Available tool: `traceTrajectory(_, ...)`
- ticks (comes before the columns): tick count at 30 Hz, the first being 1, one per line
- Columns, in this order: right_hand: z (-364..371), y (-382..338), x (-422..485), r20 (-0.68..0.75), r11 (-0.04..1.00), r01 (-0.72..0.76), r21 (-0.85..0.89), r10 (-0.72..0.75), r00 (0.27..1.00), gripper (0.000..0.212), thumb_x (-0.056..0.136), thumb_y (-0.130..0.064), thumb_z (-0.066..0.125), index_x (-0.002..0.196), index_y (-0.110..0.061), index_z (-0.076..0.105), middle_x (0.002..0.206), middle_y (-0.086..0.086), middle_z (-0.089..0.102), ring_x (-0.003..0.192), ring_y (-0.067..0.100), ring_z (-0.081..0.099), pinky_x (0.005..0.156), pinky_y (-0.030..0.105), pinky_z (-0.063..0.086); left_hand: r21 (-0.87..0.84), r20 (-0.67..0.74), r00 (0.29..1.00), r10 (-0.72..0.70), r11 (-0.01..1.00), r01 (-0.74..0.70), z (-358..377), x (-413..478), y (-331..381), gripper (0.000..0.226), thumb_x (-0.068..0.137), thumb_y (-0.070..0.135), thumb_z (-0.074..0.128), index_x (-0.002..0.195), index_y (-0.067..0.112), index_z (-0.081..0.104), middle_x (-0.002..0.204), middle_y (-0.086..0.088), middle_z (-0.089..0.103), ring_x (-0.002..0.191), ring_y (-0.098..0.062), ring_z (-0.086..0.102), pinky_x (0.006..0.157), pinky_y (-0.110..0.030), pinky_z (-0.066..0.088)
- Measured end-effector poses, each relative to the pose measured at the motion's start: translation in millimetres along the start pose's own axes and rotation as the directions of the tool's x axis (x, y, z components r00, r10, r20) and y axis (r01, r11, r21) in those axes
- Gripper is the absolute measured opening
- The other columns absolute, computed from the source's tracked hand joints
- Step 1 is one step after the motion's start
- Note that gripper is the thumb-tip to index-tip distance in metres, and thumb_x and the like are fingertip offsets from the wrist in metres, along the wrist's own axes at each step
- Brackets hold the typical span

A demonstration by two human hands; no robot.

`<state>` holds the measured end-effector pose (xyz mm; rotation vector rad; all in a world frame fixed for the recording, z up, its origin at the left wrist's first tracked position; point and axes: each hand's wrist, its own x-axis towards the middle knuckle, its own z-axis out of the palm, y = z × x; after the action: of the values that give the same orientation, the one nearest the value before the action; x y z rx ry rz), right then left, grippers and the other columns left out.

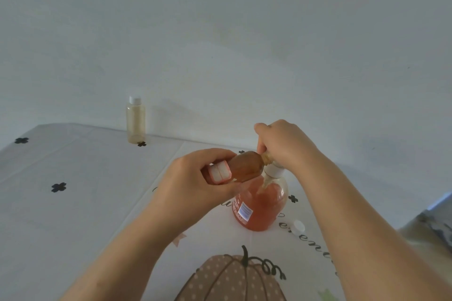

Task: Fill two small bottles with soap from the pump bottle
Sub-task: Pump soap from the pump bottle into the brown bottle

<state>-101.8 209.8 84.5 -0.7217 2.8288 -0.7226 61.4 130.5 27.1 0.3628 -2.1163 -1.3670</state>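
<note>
Hands: left hand (195,178) grips the tilted bottle (247,166); right hand (283,144) clasps the pump (274,170). Press slowly, keeping the mouth seated.

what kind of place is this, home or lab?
Probably a home, not a lab. Clues: a tablecloth printed with a pumpkin and lettering, a household pump bottle of soap with a small bottle held at its spout, and a plain wall behind.
</note>
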Motion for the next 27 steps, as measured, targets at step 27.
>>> traceTrajectory(27,1,3,6,0.0,1.0,-0.002,0.018,0.002,1.0,0.042,0.097,-0.033,0.042,0.097,-0.005,0.073,0.077,0.005,0.063,0.072,0.026,0.057,0.074,0.035,0.046,0.035,-0.012,1.0,0.026,0.999,-0.025,-1,-1,1,0.03,0.06,0.042,0.082,0.088,0.044,0.071,0.078,0.017,0.07,0.064,-0.01,0.067,0.057,-0.021,0.054)
